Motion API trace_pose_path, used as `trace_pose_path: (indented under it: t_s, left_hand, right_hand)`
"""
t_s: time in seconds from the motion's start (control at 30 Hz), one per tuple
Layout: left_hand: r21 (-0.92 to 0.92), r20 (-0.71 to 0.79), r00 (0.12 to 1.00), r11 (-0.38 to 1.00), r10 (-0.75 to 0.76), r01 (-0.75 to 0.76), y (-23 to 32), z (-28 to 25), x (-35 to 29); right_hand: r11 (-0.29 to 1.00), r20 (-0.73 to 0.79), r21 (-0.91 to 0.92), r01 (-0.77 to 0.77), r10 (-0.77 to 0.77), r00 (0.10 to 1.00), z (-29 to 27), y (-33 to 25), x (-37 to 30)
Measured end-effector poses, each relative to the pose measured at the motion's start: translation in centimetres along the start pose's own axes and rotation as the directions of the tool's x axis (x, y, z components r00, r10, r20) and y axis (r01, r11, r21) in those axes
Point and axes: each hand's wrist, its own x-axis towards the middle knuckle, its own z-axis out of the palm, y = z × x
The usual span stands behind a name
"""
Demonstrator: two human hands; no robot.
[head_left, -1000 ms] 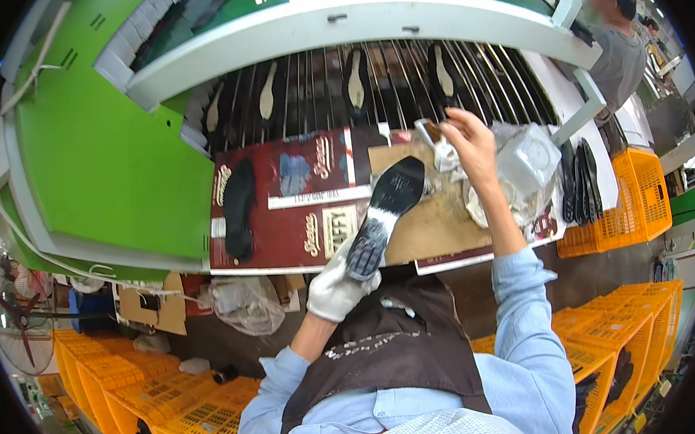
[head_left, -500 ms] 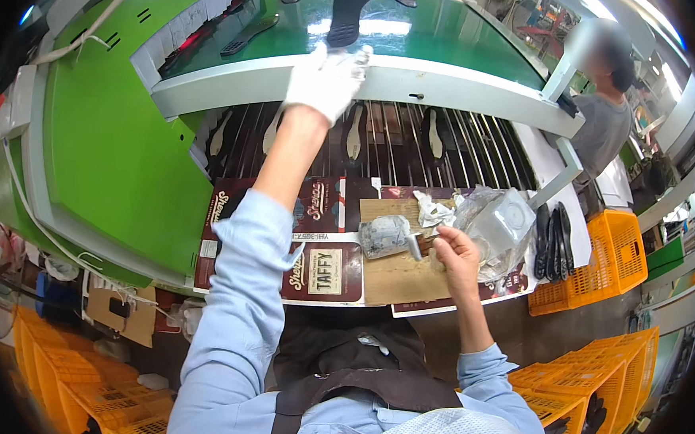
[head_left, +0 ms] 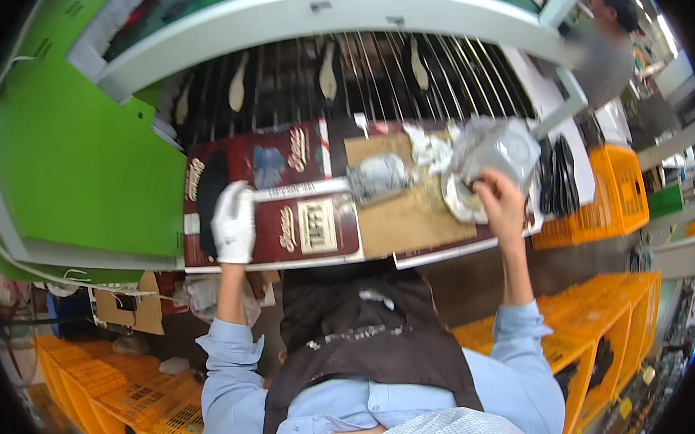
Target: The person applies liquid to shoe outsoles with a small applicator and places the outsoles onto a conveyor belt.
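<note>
On maroon cardboard (head_left: 261,242): gloved left hand (head_left: 235,226) at black shoe sole (head_left: 214,173), grip unclear
By clear tub (head_left: 516,155): right hand (head_left: 503,199) curled, grip unclear

left hand (head_left: 235,225): white-gloved, at black sole (head_left: 214,177) | right hand (head_left: 498,200): bare, near clear tub (head_left: 514,153) | grey block (head_left: 378,177): on cardboard (head_left: 411,223)

Bright white glove (head_left: 234,233) over the left fingers (head_left: 238,192), and just past them, a black sole (head_left: 213,174)! Right of them, maroon board (head_left: 264,226) printed in white and cream; then a grey-smeared pad (head_left: 378,178) on tan cardboard (head_left: 415,222), a milky-clear tub (head_left: 514,155) beyond the right fingers (head_left: 487,188), orange crate (head_left: 618,191) further right.
</note>
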Motion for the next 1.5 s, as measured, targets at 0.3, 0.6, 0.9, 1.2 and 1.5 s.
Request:
trace_pose_path:
  t_s: [0.3,0.6,0.9,1.2,1.5]
  left_hand:
    - [0.784,-0.047,0.990,0.609,-0.132,0.119,-3.5,-6.5,-3.2]
    - [0.787,-0.262,0.950,0.531,-0.171,0.313,-2.5,-4.6,-3.0]
    - [0.778,-0.288,0.933,0.621,0.217,0.095,-3.1,-5.2,-2.6]
    - [0.668,-0.112,0.986,0.744,0.123,-0.017,-0.9,-0.4,-5.6]
    - [-0.524,0.137,0.781,0.625,-0.609,0.579,-4.3,-1.4,-6.0]
  right_hand:
    - [0.951,-0.017,-0.308,0.041,-0.049,0.999,-1.7,1.4,1.6]
    - [0.851,0.008,-0.523,0.039,-0.041,0.999,0.1,4.0,0.9]
    - [0.805,0.046,-0.591,0.052,-0.032,0.998,0.5,4.1,0.7]
    - [0.938,-0.139,-0.342,-0.061,0.013,0.990,0.0,6.0,-0.4]
    - [0.895,-0.226,0.419,-0.155,0.268,0.936,-0.6,8.6,-2.3]
